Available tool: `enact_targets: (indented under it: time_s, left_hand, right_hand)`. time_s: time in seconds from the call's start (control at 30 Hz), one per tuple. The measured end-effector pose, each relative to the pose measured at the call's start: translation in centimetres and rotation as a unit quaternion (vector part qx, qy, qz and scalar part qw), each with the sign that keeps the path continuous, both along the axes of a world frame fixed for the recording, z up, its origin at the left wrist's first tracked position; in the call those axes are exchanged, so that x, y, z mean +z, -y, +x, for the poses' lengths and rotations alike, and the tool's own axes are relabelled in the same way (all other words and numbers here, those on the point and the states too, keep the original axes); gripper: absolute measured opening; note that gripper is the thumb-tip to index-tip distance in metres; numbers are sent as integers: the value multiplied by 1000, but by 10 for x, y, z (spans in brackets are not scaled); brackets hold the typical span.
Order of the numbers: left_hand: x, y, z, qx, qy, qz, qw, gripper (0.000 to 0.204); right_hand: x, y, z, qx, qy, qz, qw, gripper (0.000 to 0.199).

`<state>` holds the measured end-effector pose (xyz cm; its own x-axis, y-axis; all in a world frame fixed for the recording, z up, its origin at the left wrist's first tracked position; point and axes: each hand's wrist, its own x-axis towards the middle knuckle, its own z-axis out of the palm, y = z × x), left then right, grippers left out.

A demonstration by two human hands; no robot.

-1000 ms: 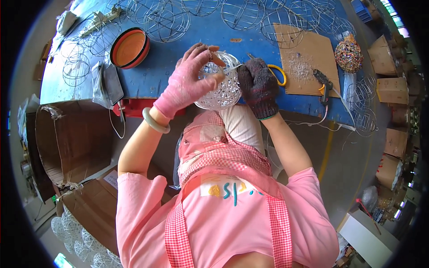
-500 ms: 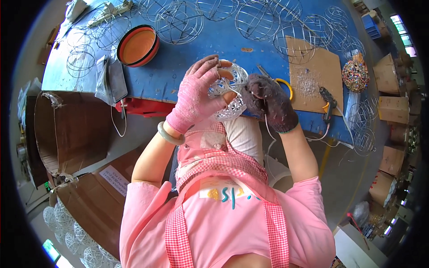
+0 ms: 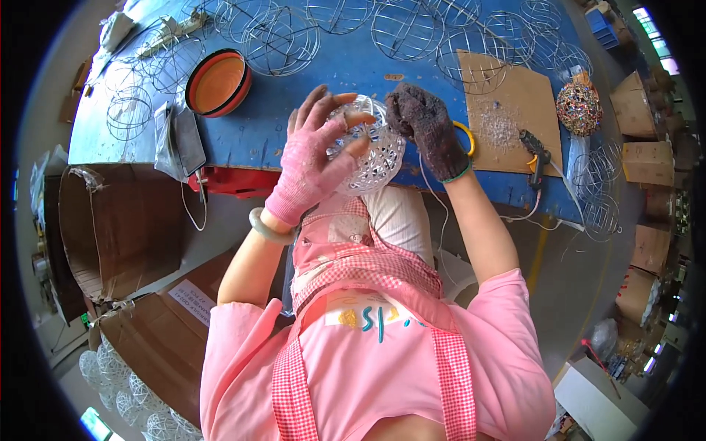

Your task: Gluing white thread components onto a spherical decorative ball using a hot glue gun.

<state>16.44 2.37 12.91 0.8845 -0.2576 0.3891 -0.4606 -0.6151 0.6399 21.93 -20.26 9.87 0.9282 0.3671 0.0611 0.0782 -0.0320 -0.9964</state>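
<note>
A white openwork ball [image 3: 379, 158] of woven strands is between my two hands at the near edge of the blue table. My left hand [image 3: 315, 154], in a pink glove with bare fingertips, cups the ball's left side with its fingers curved and spread over it. My right hand [image 3: 428, 128], in a dark knitted glove, is closed at the ball's upper right. From beneath it a thin white cord [image 3: 443, 206] hangs toward my lap, its upper end hidden by the glove. Yellow-handled scissors [image 3: 469, 138] lie partly behind that hand.
Across the table's back lie several wire frames [image 3: 279, 42]. An orange bowl [image 3: 218, 82] and a bagged phone [image 3: 189, 138] are at left. At right are cardboard [image 3: 507, 92], a glue gun [image 3: 537, 156] and a beaded ball [image 3: 579, 108]. Cardboard boxes [image 3: 121, 220] stand at lower left.
My right hand has moved up along the ball's right side, and the ball is turned, showing more of its lattice. My left hand stays around it with fingers wider apart. The view has shifted slightly.
</note>
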Motion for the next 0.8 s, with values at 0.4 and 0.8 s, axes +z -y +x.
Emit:
enact_targets:
  time_s: [0.4, 0.8]
  left_hand:
    - [4, -7, 2, -41, -168, -150, 973, 26]
    - [-3, -4, -4, -27, -81, -146, 986, 32]
  right_hand:
    - [-19, -14, -18, -140, 442, -200, 863, 20]
    - [11, 15, -42, -82, 75, 26, 993, 22]
